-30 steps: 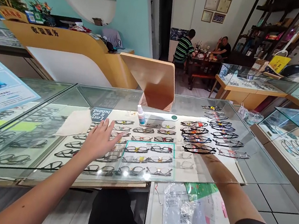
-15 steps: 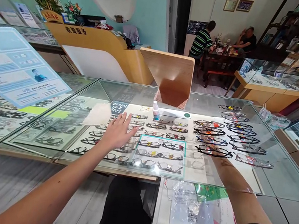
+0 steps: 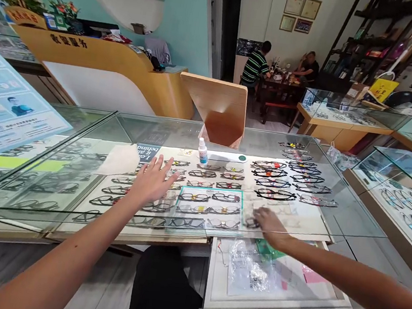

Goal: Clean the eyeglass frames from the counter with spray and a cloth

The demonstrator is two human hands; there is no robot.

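Note:
My left hand [image 3: 154,180] rests with its fingers spread on the glass top of the display case [image 3: 209,129], above rows of eyeglasses. Inside the case, below the glass, my right hand [image 3: 271,226] has its fingers curled on a dark pair of eyeglasses [image 3: 251,219], somewhat blurred. Just left of that pair lies a teal-edged card [image 3: 241,205] bearing several frames. Beyond my right hand, dark-rimmed eyeglasses [image 3: 275,194] are lined up in two columns. A small white spray bottle [image 3: 203,151] and a white cloth [image 3: 119,159] are near my left hand.
An open drawer [image 3: 215,291] with plastic packets [image 3: 251,271] juts out below the case. A wooden-backed stand [image 3: 217,97] rises at its far edge. A blue-white notice sheet [image 3: 10,101] is at left. Two people sit at a table [image 3: 276,88] in the background.
My right hand has drawn back toward me and left, from beneath the eyeglass columns to beside the teal-edged card, with a dark pair at its fingers. The view has turned right. My left hand stays spread.

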